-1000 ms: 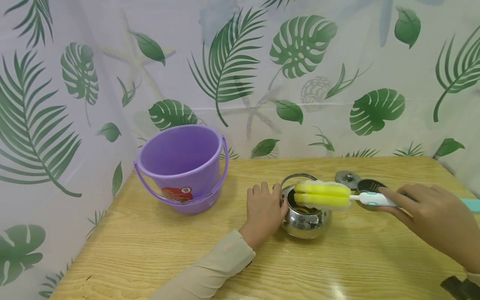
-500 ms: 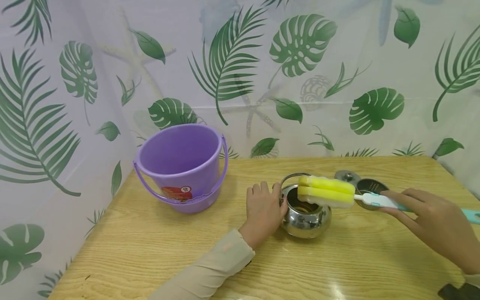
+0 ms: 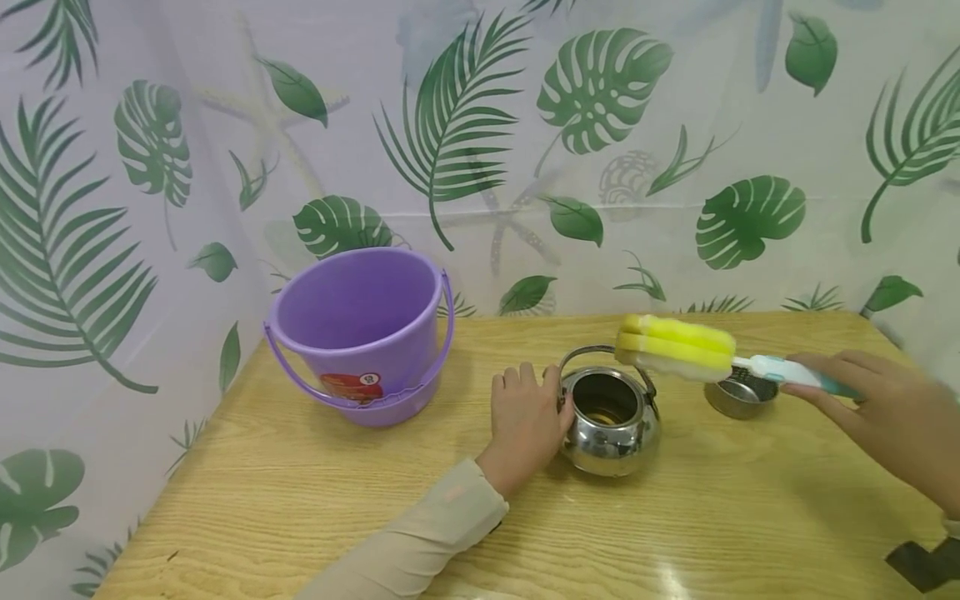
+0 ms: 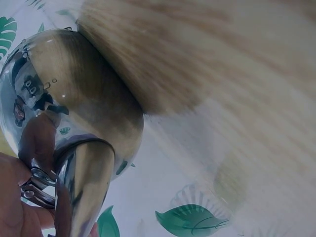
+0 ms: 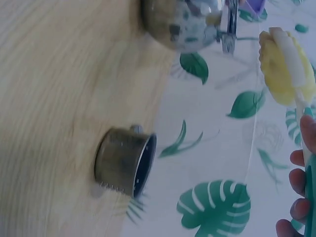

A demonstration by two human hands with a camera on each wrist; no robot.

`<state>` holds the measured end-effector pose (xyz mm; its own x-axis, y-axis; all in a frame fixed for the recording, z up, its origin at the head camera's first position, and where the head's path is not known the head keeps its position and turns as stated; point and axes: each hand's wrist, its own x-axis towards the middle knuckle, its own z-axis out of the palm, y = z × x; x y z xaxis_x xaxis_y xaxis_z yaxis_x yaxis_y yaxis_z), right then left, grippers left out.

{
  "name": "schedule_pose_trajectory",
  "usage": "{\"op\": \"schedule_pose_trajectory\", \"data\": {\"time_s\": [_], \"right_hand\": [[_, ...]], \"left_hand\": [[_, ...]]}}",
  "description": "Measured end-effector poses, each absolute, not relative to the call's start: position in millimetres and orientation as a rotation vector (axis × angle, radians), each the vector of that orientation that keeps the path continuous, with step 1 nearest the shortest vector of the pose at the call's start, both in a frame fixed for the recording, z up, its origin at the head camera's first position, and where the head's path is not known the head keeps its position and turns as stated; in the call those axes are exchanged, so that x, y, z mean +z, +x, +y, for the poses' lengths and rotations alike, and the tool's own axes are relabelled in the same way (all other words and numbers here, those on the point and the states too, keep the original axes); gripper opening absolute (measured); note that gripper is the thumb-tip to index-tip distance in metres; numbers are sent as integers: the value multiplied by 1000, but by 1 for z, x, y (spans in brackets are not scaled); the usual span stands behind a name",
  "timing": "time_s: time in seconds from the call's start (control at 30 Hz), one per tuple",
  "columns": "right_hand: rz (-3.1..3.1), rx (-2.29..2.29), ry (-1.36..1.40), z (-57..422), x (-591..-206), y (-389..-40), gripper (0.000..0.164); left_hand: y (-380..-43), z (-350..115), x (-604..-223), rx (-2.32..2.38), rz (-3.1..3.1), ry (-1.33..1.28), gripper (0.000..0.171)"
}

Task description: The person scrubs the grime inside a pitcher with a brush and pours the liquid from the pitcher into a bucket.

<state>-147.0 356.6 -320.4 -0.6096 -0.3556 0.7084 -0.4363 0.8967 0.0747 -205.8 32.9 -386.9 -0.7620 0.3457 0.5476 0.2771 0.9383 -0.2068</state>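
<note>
A shiny steel teapot (image 3: pixel 611 442) stands on the table without its lid, its dark mouth facing up. My left hand (image 3: pixel 525 421) grips it on its left side, by the foot of the arched handle. In the left wrist view, the fingers (image 4: pixel 12 182) are at the handle joint beside the spout (image 4: pixel 86 187). My right hand (image 3: pixel 885 408) holds a bottle brush by its white and teal handle. The brush's yellow sponge head (image 3: pixel 675 346) is up above the teapot's right rim, lying roughly level, and comes out clear of the mouth in the right wrist view.
A steel strainer cup (image 3: pixel 738 396) stands to the right of the teapot, partly behind the brush. At the left is a purple bucket (image 3: pixel 390 367) with its handle hanging down. A leaf-printed curtain (image 3: pixel 480 167) backs the wooden table (image 3: pixel 337 517).
My right hand has raised the brush and moved it right, off the teapot's mouth. The small lid behind is now covered by the sponge. My left hand keeps its grip.
</note>
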Motion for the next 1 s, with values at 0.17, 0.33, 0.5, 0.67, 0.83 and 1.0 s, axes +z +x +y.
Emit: {"op": "schedule_pose_trajectory", "data": {"time_s": [0.17, 0.33, 0.5, 0.67, 0.83, 1.0], "right_hand": [[-2341, 249, 409, 380, -321, -161, 50], [-2341, 301, 308, 405, -332, -175, 36], [-2368, 333, 247, 427, -346, -185, 47], [-2467, 370, 135, 448, -361, -190, 60], [-2511, 455, 75, 468, -378, -192, 58], [-2533, 481, -6, 501, -409, -204, 58]], "left_hand": [[-207, 32, -388, 146, -2474, -431, 31], [-208, 30, -389, 148, -2450, -430, 31], [-209, 30, -388, 149, -2452, -431, 31], [-208, 31, -385, 113, -2475, -438, 30], [-208, 31, -386, 102, -2464, -448, 30], [-208, 32, -386, 114, -2461, -445, 30]]}}
